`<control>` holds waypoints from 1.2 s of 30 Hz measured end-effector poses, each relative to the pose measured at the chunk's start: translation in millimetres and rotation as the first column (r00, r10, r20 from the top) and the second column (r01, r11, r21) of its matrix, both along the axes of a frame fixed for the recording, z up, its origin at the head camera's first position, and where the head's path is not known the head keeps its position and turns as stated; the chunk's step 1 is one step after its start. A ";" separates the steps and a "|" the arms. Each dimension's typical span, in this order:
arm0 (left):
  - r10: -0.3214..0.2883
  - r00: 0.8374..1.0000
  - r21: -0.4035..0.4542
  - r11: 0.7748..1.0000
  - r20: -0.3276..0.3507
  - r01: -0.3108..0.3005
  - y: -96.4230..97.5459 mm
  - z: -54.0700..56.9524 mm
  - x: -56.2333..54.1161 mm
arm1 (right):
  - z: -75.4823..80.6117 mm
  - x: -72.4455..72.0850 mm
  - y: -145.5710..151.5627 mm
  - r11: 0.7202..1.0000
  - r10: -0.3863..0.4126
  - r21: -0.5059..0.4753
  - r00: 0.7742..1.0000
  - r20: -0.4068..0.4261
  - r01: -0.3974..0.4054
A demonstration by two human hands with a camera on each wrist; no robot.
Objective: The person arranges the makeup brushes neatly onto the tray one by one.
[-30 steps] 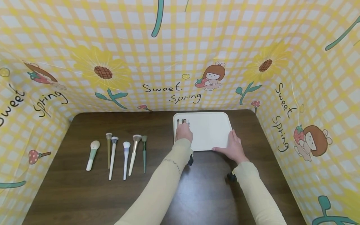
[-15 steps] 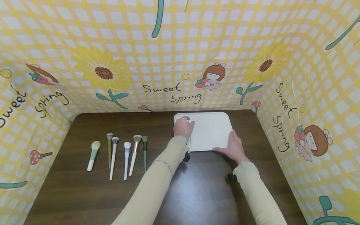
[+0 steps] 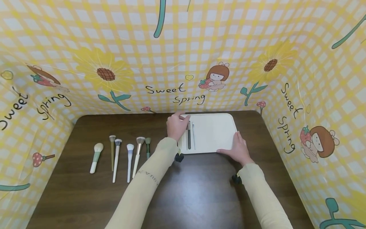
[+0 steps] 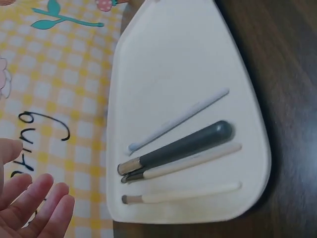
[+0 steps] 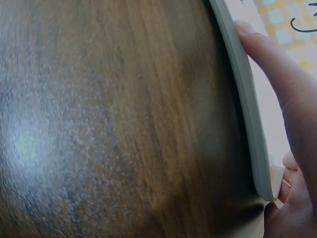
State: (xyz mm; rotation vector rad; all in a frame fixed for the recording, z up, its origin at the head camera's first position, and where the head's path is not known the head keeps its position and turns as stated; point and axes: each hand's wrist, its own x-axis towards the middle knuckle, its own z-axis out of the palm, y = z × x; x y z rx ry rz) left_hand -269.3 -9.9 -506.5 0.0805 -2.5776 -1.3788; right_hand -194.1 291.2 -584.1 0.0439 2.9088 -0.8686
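A white tray (image 3: 214, 133) lies at the back of the table. Several small makeup brushes rest at its left end: a dark thick-handled brush (image 4: 183, 146), a thin white brush (image 4: 181, 119), and two with cream handles, the inner cream-handled brush (image 4: 193, 161) beside the dark one. My left hand (image 3: 176, 125) is at the tray's far-left corner; in the left wrist view its fingers (image 4: 59, 213) are spread, holding nothing and apart from the brushes. My right hand (image 5: 292, 104) grips the tray's near-right corner, thumb over the near rim, fingers along the right side.
Left of the tray lie several larger makeup brushes, among them a fluffy green-and-white brush (image 3: 96, 157), a lilac-tinged white brush (image 3: 130, 162) and a green brush (image 3: 148, 148). A yellow checked cloth (image 3: 160, 63) stands behind and beside the dark wooden table (image 3: 206, 190).
My left hand has moved from over the brushes in the tray leftward and back to the far-left corner, uncovering the brushes. The right hand keeps its hold on the tray.
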 end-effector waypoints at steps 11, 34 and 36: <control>-0.005 0.999 0.000 1.000 -0.035 0.005 -26.5 3.7 7.2 | -2.5 -1.2 -0.3 1.000 0.014 0.006 1.000 -0.007 -0.014; -0.014 0.997 -0.065 0.998 0.071 0.019 -87.9 -5.3 56.7 | -0.7 1.5 -1.0 1.000 0.013 0.009 1.000 0.017 -0.013; -0.016 0.995 -0.061 0.998 0.094 0.021 -95.1 -6.3 62.0 | -1.1 0.8 -0.6 1.000 0.013 0.008 1.000 0.015 -0.013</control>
